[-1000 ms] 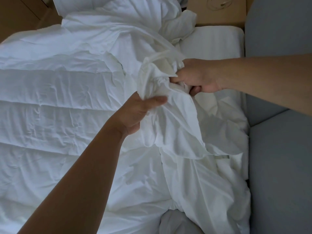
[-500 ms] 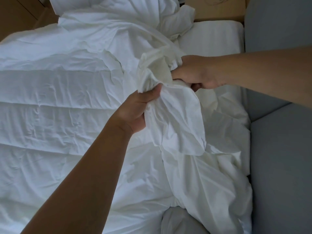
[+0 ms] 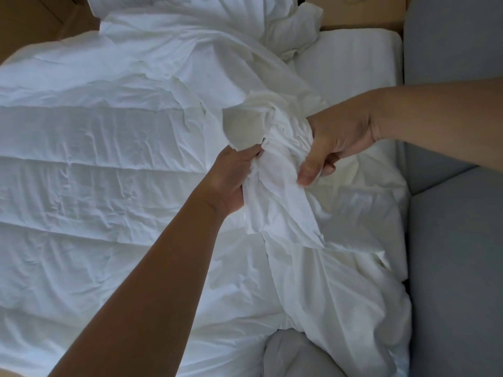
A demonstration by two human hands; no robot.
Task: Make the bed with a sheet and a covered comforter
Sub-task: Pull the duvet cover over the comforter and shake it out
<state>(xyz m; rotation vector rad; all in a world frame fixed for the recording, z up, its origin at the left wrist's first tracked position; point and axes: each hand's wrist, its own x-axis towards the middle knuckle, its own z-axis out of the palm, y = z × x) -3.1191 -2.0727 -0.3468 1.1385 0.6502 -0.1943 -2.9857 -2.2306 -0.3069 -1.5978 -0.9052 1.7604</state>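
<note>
A white quilted comforter (image 3: 95, 186) lies spread over the bed, filling the left and middle of the view. A thin white cover (image 3: 275, 148) is bunched in a wad above its right side and trails down toward me. My left hand (image 3: 231, 178) grips the bunched cover from the left, fingers curled into the folds. My right hand (image 3: 334, 142) holds the same wad from the right, thumb pointing down over the fabric. The two hands are close together, with the wad between them.
A white pillow (image 3: 351, 55) lies at the far right of the bed. A grey padded headboard (image 3: 457, 240) runs down the right edge. More crumpled white fabric (image 3: 288, 28) is heaped at the top. Wooden floor (image 3: 30, 20) shows at top left.
My right hand has shifted its hold, thumb now down over the wad. My left hand has closed tighter on the cover, and the gathered fabric sits more compactly between both hands.
</note>
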